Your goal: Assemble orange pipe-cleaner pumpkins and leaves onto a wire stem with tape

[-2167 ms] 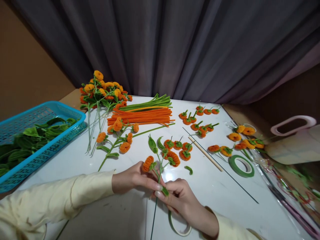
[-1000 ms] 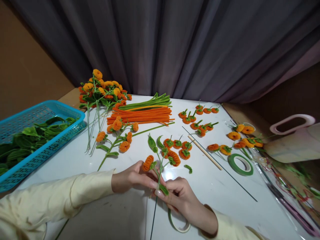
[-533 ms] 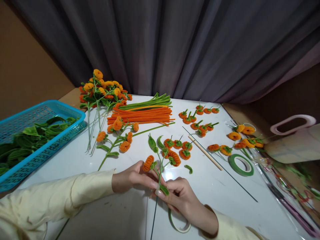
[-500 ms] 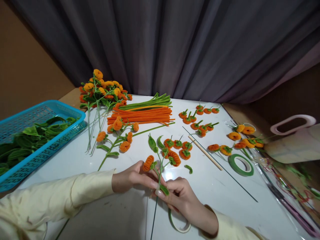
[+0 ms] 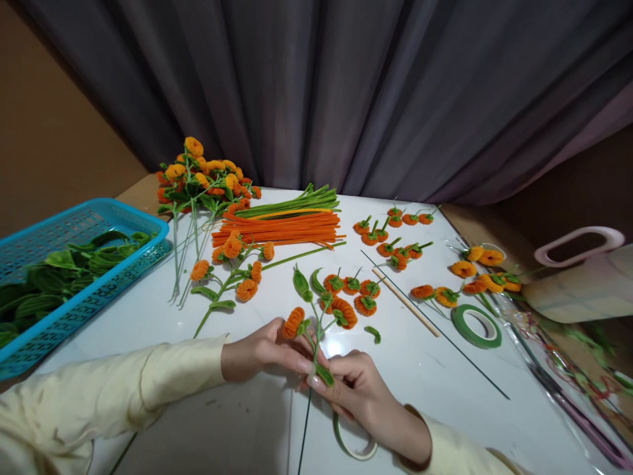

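Note:
My left hand [image 5: 279,349] pinches the stem of a pipe-cleaner flower [image 5: 316,333] that has orange pumpkin-like heads and green leaves. From the other side my right hand [image 5: 359,389] is closed on the same stem, its thumb and fingertips just below the left ones. A small green leaf [image 5: 324,375] lies against the stem at my fingertips. Below the hands a thin dark wire [image 5: 305,432] runs down from the stem. Partly behind my right hand is a roll of green tape [image 5: 356,452]; whether its strip reaches the stem is hidden.
A finished-looking orange spray [image 5: 230,284] lies left of centre, beside orange pipe cleaners [image 5: 281,228]. Bunched flowers [image 5: 208,175] stand behind. A blue basket [image 5: 99,284] holds green leaves. At right are loose orange heads [image 5: 366,303], a wooden stick [image 5: 405,301], a green tape roll [image 5: 477,326] and scissors [image 5: 588,425].

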Demonstrator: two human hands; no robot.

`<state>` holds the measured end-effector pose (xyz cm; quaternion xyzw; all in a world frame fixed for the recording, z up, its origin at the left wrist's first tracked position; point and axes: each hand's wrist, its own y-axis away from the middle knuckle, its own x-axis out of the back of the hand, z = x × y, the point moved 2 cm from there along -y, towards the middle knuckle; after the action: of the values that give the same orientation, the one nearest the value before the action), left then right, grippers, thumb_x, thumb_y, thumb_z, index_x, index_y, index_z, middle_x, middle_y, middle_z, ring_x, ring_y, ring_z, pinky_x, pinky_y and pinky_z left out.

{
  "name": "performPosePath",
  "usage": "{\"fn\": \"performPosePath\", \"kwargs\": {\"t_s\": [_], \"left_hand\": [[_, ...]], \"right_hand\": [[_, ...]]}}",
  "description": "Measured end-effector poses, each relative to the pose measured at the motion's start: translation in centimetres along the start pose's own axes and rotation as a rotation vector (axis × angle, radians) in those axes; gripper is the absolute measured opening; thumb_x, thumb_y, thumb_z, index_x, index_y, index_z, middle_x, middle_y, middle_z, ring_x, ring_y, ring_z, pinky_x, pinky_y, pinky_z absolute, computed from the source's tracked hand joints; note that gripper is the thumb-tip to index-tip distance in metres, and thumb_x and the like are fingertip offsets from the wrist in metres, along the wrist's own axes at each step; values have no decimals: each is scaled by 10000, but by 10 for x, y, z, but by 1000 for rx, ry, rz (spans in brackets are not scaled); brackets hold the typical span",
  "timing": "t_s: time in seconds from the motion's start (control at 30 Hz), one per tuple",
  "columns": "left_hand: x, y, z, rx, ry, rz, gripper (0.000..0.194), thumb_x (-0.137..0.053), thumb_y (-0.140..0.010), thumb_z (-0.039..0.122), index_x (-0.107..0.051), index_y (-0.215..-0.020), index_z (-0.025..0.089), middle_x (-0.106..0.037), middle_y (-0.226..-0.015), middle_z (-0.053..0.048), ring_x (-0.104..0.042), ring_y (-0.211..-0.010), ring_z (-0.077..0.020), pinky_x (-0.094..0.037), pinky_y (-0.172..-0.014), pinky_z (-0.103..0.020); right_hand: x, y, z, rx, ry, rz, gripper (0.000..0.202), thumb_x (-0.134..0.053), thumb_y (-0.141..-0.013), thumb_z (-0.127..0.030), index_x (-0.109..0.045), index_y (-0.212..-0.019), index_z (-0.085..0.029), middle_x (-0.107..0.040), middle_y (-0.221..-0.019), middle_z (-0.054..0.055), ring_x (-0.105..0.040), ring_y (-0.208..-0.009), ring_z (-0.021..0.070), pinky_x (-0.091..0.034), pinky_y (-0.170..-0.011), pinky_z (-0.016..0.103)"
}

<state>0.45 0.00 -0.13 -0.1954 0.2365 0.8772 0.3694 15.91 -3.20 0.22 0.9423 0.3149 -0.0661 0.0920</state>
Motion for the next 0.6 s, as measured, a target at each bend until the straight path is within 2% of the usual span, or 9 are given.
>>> {"fn": "performPosePath", "kwargs": {"t_s": [0.17,0.4,0.6], "left_hand": [[1,0,0,0,-16,11,181,-700,-631,192,-718,-799,127,-653,-713,-39,-553,-600,-114,-429,-557,-209],[-1,0,1,-14,-14,-2,178,-699,-642,199,-711,-803,125,-646,-684,-37,-546,-595,-117,-426,-552,-213],[-1,-1,-1,-18,22,-21,193,-702,-637,184,-713,-817,118,-658,-686,-48,-565,-566,-124,-441,-538,-224]], "right_hand": [[0,0,0,-6,-17,-3,341,-562,-843,-346,-629,-636,-85,-316,-399,-78,-219,-365,25,-165,-371,196],[-1,-1,0,-20,-42,15,436,-576,-825,-379,-490,-485,-119,-305,-398,-76,-211,-373,22,-151,-374,203],[-1,0,-2,-62,-60,22,441,-589,-809,-417,-519,-500,-111,-310,-379,-80,-208,-353,18,-146,-367,206]]}}
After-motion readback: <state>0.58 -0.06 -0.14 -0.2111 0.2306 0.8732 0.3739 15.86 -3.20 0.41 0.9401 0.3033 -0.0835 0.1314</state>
